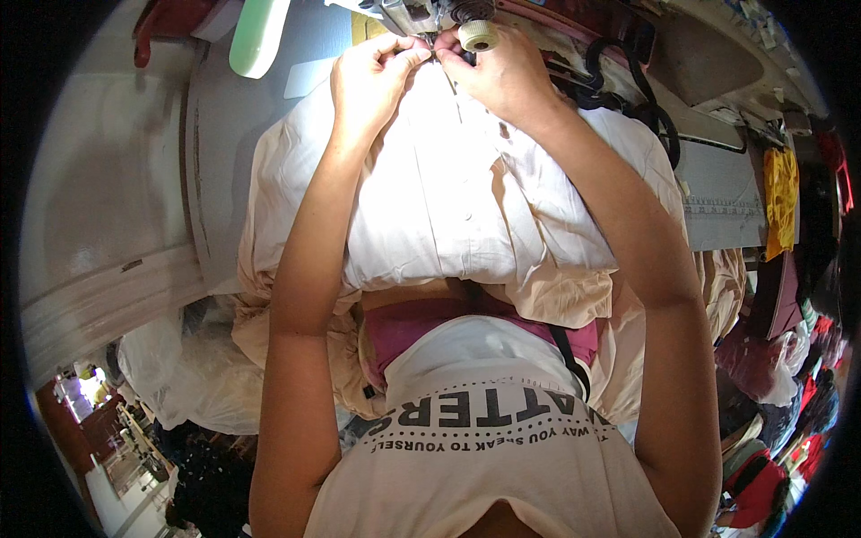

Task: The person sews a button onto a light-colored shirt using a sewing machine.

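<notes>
A large piece of cream fabric (413, 206), brightly lit, spreads over the sewing table and hangs over its front edge onto my lap. At the top, both hands meet under the head of a sewing machine (430, 13), right by its needle area. Thumb and forefinger of my left hand (372, 81) are pinched together there. My right hand (507, 76) is pinched too, its fingertips almost touching those of the left. Whatever lies between the fingertips is too small to make out. A pale round knob (478, 36) on the machine stands just above my right fingers.
A pale green rounded object (260, 38) hangs at the upper left above the grey tabletop (220, 161). Black straps (632, 76) lie right of the machine. A yellow cloth (780, 202) hangs at the far right. Clear plastic bags (188, 368) fill the lower left.
</notes>
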`<state>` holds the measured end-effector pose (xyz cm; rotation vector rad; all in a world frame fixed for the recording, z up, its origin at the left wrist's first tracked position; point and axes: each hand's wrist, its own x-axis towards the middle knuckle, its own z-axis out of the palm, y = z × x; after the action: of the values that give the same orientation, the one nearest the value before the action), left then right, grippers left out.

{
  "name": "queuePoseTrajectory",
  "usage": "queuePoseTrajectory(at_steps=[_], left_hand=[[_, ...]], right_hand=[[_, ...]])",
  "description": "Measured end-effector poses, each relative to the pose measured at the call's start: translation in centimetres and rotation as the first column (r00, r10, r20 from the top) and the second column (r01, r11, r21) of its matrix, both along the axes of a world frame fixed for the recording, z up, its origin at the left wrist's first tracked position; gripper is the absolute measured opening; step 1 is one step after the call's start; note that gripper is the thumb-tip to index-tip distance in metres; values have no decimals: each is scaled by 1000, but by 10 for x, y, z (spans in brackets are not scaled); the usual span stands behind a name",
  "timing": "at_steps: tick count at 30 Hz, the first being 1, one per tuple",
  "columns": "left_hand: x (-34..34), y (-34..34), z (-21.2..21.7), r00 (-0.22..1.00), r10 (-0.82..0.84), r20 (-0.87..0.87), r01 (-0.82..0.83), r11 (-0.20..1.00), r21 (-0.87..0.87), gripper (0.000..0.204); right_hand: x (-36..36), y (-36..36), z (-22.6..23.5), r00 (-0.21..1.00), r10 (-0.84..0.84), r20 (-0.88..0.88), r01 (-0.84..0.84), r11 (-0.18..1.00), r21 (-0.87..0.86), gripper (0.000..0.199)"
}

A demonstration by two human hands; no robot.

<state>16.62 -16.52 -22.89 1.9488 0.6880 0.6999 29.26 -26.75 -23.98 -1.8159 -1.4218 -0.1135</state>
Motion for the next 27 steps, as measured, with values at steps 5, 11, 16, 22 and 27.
queuePoseTrajectory(at_steps=[5,11,16,22,27], left_hand=[[1,-1,0,1000,11,1,-11,1000,-7,12],[1,-2,1,1000,16,23,-15,998,-60,11],[1,1,1,1000,15,25,-13,996,-83,10],[1,2,-2,998,13,55,-7,995,-95,11],[2,1,-3,996,14,89,-4,993,-114,10]], right_hand=[[1,1,1,1000,0,17,0,1000,5,16],[0,0,2,1000,9,-12,-9,1000,8,16],[0,1,3,998,39,-42,-35,996,87,18],[-1,-3,4,998,27,-58,-26,1000,17,17],[-1,-1,1,998,37,-56,-33,998,61,17]])
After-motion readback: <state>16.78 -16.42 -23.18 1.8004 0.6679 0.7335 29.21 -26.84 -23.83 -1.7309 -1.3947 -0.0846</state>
